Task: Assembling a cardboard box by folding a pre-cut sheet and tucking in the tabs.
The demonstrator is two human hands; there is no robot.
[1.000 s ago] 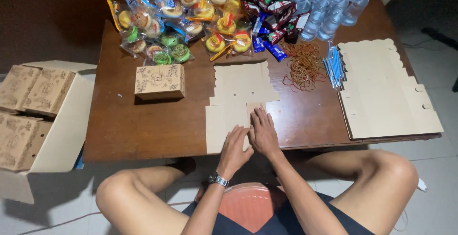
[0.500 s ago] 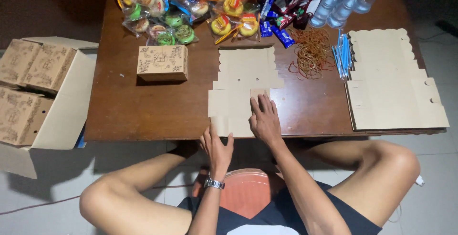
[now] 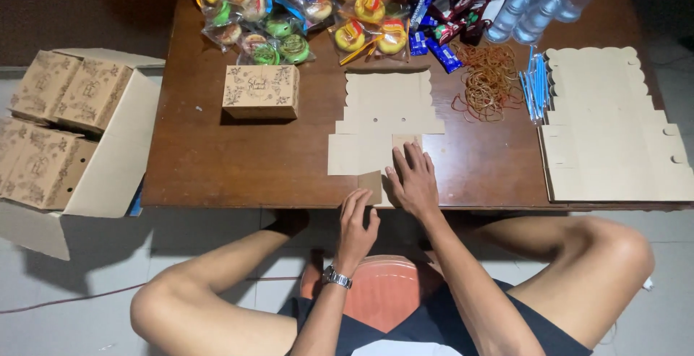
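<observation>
the blank point(image 3: 387, 121) is a flat, die-cut tan card with a scalloped far edge and two small holes, lying mid-counter point(image 3: 217, 161), its near flap at the 6 o'clock edge. the right hand point(image 3: 413, 180) lies palm down on it — fingers spread, gripping nothing. the left hand point(image 3: 358, 226), fingers loosely curled, touches the flap point(image 3: 371, 185) — whether it pinches it, i cannot tell.

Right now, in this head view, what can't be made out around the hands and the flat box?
- Flat cardboard box: near edge hidden under right hand.
- Left hand: its grip on the folded flap is unclear; palm faces away.
- Snack packets: cut off by the top edge.
</observation>
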